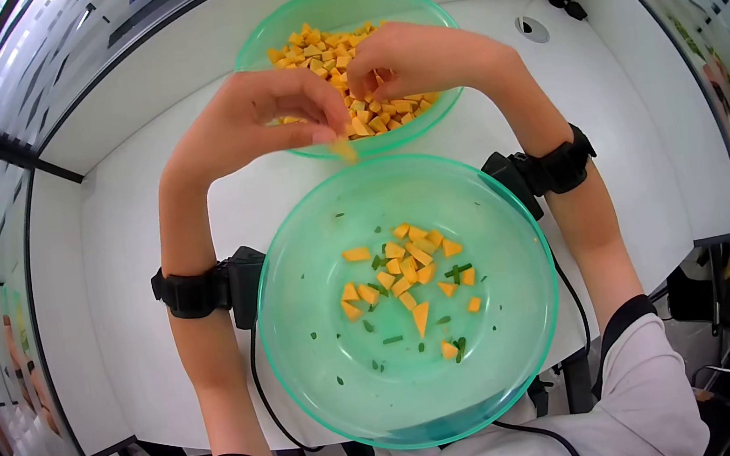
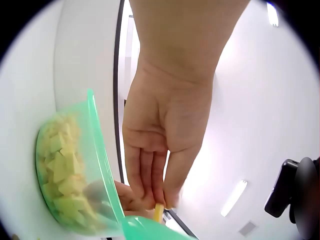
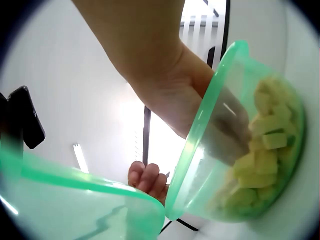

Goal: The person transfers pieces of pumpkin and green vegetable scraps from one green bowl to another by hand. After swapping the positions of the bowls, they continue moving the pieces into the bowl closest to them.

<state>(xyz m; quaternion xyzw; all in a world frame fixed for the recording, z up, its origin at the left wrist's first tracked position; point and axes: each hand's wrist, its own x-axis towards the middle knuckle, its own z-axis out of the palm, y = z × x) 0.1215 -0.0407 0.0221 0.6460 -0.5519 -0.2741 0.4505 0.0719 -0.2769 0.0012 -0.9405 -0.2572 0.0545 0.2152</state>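
A far green bowl (image 1: pixel 262 40) holds a heap of orange cubes (image 1: pixel 315 51). Closer to me, a larger green bowl (image 1: pixel 305 331) contains several orange pieces (image 1: pixel 404 269) and green herb bits. My left hand (image 1: pixel 334 133) hovers between the two bowls and pinches one orange piece (image 1: pixel 344 149) in its fingertips, just above the near bowl's far rim. The left wrist view shows that piece (image 2: pixel 158 212) under the thumb and fingers. My right hand (image 1: pixel 367 81) reaches into the far bowl, fingers curled down among the cubes. Whether it grips one is hidden.
Both bowls stand on a white table (image 1: pixel 130 235) whose near edge runs under the near bowl. A round cable hole (image 1: pixel 532 29) and a black clamp (image 1: pixel 567 0) sit at the back right. Black wrist cameras (image 1: pixel 241 280) with cables hang from both forearms.
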